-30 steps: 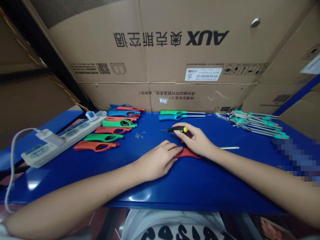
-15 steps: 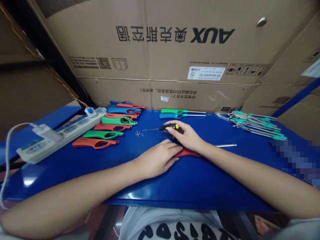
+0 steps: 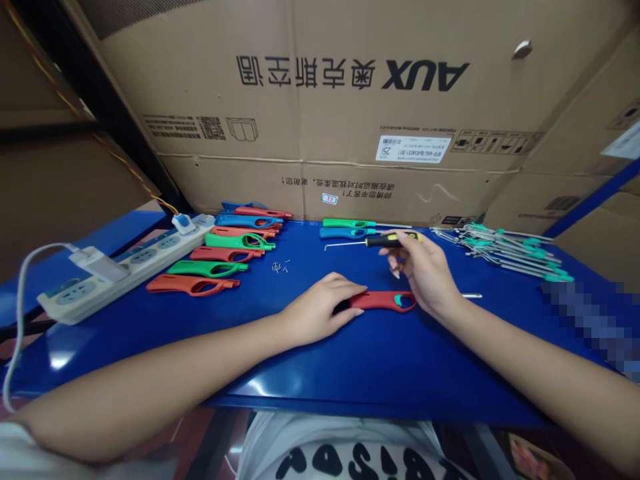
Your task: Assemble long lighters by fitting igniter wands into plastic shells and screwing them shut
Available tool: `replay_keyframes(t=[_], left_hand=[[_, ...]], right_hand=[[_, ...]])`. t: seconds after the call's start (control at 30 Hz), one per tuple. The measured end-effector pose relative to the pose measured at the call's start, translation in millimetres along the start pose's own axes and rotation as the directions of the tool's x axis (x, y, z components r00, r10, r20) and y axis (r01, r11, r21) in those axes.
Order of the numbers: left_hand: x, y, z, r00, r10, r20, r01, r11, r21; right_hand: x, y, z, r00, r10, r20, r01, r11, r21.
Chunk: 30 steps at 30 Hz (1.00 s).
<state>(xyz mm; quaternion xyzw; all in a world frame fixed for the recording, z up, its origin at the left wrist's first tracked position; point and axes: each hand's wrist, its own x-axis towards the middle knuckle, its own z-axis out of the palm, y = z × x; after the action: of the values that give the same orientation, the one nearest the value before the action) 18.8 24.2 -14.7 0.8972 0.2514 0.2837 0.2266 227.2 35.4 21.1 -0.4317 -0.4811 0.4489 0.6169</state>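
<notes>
My left hand [image 3: 325, 308] is closed around the handle end of a red long-nosed lighter [image 3: 380, 300], which lies on the blue table. A teal trigger shows in its body, and its metal tube points right, partly hidden behind my right wrist. Above it, my right hand [image 3: 425, 267] grips a screwdriver [image 3: 390, 239] with a black and yellow handle. The thin shaft points left, free of the lighter, with a tiny piece seeming to sit at its tip. A few small screws [image 3: 280, 267] lie on the table left of my hands.
Several red, green and blue lighter shells [image 3: 200, 285] line the left side, beside a white power strip [image 3: 130, 267] with a plugged cable. Two tubed lighters [image 3: 347, 233] lie at the back. Metal tubes with teal parts [image 3: 515, 250] are piled right. A cardboard box [image 3: 320, 100] stands behind.
My right hand has moved right with the screwdriver, away from the small screws, uncovering more of the red lighter. My left hand stays on the lighter's handle end.
</notes>
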Motion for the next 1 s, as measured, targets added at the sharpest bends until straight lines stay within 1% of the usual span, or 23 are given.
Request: replay_keyframes(t=[0.07, 0.13, 0.2, 0.27, 0.37, 0.43, 0.47, 0.53, 0.6, 0.67, 0.73, 0.83, 0.9, 1.0], left_hand=[[1.3, -0.8, -0.2, 0.994, -0.055, -0.093, 0.050, 0.997, -0.056], [3.4, 0.1, -2.7, 0.973, -0.163, -0.166, 0.135, 0.977, -0.167], [6.1, 1.2, -6.4, 0.936, -0.310, -0.164, 0.242, 0.909, -0.338], [8.7, 1.3, -9.9, 0.888, -0.448, -0.105, 0.331, 0.781, -0.530], [11.1, -0.4, -13.4, 0.812, -0.583, 0.009, 0.374, 0.509, -0.775], [11.5, -1.2, -14.7, 0.775, -0.627, 0.080, 0.372, 0.350, -0.860], [11.5, -1.0, -15.4, 0.762, -0.639, 0.108, 0.372, 0.294, -0.880], [11.6, 0.5, -16.8, 0.741, -0.656, 0.146, 0.375, 0.224, -0.900], [12.0, 2.5, -18.2, 0.724, -0.670, 0.163, 0.374, 0.182, -0.909], [12.6, 3.7, -19.3, 0.709, -0.687, 0.159, 0.373, 0.175, -0.911], [12.9, 3.7, -20.1, 0.700, -0.702, 0.129, 0.378, 0.212, -0.901], [12.8, 2.3, -20.8, 0.701, -0.706, 0.102, 0.407, 0.279, -0.870], [12.7, 1.5, -21.2, 0.699, -0.706, 0.113, 0.428, 0.286, -0.857], [12.7, 0.4, -21.6, 0.689, -0.712, 0.133, 0.442, 0.267, -0.856]], right_hand=[[-1.9, -0.3, -11.6, 0.999, -0.011, -0.046, 0.013, 0.999, 0.053], [-0.7, 1.2, -21.0, 0.997, -0.024, -0.079, 0.032, 0.995, 0.099], [2.6, 3.0, -27.0, 0.995, -0.021, -0.095, 0.033, 0.991, 0.131], [5.7, 4.3, -30.0, 0.995, -0.032, -0.093, 0.043, 0.992, 0.121], [6.9, 5.9, -30.5, 0.994, -0.086, -0.073, 0.091, 0.994, 0.064], [5.5, 6.9, -29.6, 0.993, -0.100, -0.069, 0.104, 0.992, 0.066], [4.4, 7.3, -29.1, 0.992, -0.103, -0.068, 0.108, 0.991, 0.077], [2.4, 7.7, -28.1, 0.992, -0.113, -0.059, 0.118, 0.988, 0.097], [0.8, 7.5, -27.6, 0.991, -0.127, -0.042, 0.130, 0.987, 0.099], [-0.1, 7.1, -27.4, 0.990, -0.137, -0.028, 0.139, 0.987, 0.084], [-0.6, 7.0, -27.2, 0.990, -0.140, -0.021, 0.141, 0.988, 0.061], [-1.0, 7.4, -26.8, 0.992, -0.125, -0.018, 0.126, 0.991, 0.043], [-1.3, 7.9, -26.6, 0.993, -0.115, -0.016, 0.116, 0.992, 0.055], [-1.5, 8.5, -26.5, 0.994, -0.113, -0.010, 0.113, 0.992, 0.063]])
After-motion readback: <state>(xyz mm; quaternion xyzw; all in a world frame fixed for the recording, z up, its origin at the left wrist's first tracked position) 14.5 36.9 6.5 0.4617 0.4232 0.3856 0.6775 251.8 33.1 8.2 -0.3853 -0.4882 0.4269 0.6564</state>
